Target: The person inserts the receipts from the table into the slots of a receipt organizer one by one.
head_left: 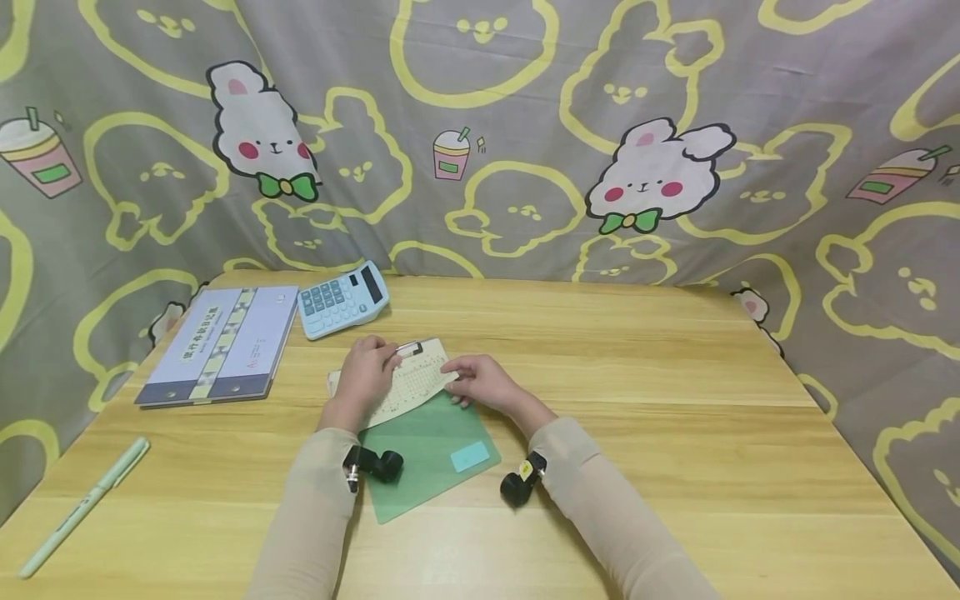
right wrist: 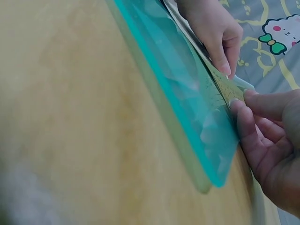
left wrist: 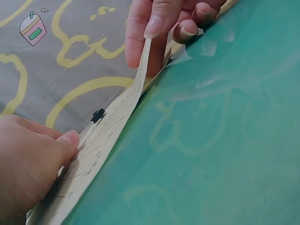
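Note:
A cream printed sheet of paper lies at an angle over the upper part of a translucent green sheet. A dark clip sits at the paper's far edge. My left hand holds the paper's left side near the clip, its thumb on the printed face in the left wrist view. My right hand pinches the paper's right corner between thumb and fingers. That corner is raised off the green sheet in the right wrist view. A small blue rectangle shows on the green sheet.
A light blue calculator stands at the back left of the wooden table. Left of it lies a lavender notebook. A pale green pen lies near the left edge. A patterned curtain hangs behind the table.

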A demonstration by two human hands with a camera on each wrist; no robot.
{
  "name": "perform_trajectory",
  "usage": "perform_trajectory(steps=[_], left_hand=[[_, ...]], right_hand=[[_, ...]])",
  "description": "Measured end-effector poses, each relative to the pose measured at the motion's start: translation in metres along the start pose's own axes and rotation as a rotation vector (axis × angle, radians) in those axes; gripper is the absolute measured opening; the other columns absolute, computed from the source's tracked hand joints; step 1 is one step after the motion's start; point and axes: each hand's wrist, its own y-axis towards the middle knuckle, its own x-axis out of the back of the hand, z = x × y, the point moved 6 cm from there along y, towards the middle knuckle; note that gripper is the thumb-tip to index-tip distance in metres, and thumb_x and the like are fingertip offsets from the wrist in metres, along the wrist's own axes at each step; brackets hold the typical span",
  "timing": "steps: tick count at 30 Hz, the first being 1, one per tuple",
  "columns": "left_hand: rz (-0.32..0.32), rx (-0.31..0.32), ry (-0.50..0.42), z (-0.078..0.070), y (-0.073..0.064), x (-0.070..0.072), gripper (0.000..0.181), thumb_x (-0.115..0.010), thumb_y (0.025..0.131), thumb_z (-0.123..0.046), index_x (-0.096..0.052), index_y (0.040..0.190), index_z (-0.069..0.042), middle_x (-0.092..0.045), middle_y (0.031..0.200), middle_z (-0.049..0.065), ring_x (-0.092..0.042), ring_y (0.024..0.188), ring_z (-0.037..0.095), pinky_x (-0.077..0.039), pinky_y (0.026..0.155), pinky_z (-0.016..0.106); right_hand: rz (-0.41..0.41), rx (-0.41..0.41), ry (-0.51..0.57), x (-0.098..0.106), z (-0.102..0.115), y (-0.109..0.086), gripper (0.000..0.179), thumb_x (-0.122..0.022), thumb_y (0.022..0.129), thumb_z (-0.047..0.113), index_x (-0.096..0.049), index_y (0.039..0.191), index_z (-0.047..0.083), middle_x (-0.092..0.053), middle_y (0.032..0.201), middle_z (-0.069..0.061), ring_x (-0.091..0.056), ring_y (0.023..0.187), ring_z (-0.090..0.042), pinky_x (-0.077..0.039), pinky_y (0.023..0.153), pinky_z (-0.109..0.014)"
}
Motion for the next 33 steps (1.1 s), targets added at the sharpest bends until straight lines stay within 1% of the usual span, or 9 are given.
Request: perform_trajectory(steps=[6, 12, 20, 25, 33], left_hand=[[-0.030, -0.023, 0.009, -0.002, 0.000, 0.002, 0.031, -0.048, 0.089, -0.019, -0.056, 0.112, 0.001, -0.049, 0.098, 0.014, -0.042, 0.092, 0.027, -0.036, 0.079, 0.041], [-0.047, -0.025, 0.006, -0.002, -0.001, 0.002, 0.030, -0.049, 0.088, -0.019, -0.057, 0.110, 0.000, -0.050, 0.096, 0.014, -0.043, 0.090, 0.027, -0.036, 0.078, 0.040], [-0.039, -0.011, 0.012, -0.002, 0.001, 0.003, 0.030, -0.048, 0.088, -0.019, -0.057, 0.110, 0.000, -0.050, 0.098, 0.015, -0.042, 0.092, 0.028, -0.035, 0.079, 0.041], [-0.041, -0.013, 0.028, -0.003, 0.001, 0.004, 0.030, -0.049, 0.088, -0.019, -0.058, 0.109, 0.000, -0.050, 0.098, 0.016, -0.042, 0.093, 0.029, -0.035, 0.080, 0.041], [-0.038, -0.014, 0.027, -0.002, 0.002, 0.002, 0.030, -0.049, 0.088, -0.019, -0.057, 0.110, 0.001, -0.050, 0.098, 0.016, -0.042, 0.092, 0.029, -0.035, 0.079, 0.041]], right_hand=[[-0.029, -0.001, -0.032, 0.000, 0.000, 0.002, 0.029, -0.057, 0.080, -0.001, -0.055, 0.109, -0.002, -0.061, 0.071, -0.007, -0.055, 0.053, -0.015, -0.048, 0.050, -0.028], [-0.068, -0.027, -0.055, -0.001, -0.001, 0.003, 0.026, -0.059, 0.079, 0.001, -0.057, 0.105, -0.001, -0.061, 0.069, -0.006, -0.054, 0.050, -0.015, -0.048, 0.048, -0.028], [-0.092, -0.044, -0.069, 0.000, -0.001, 0.006, 0.024, -0.060, 0.079, 0.004, -0.058, 0.103, 0.001, -0.061, 0.067, -0.005, -0.054, 0.049, -0.015, -0.048, 0.047, -0.027], [-0.090, -0.055, -0.086, 0.000, -0.001, 0.008, 0.024, -0.060, 0.079, 0.005, -0.058, 0.103, 0.001, -0.060, 0.065, -0.005, -0.052, 0.047, -0.014, -0.047, 0.045, -0.027], [-0.089, -0.069, -0.098, 0.001, 0.000, 0.010, 0.024, -0.060, 0.079, 0.005, -0.059, 0.103, 0.002, -0.059, 0.065, -0.005, -0.050, 0.045, -0.013, -0.046, 0.044, -0.025]])
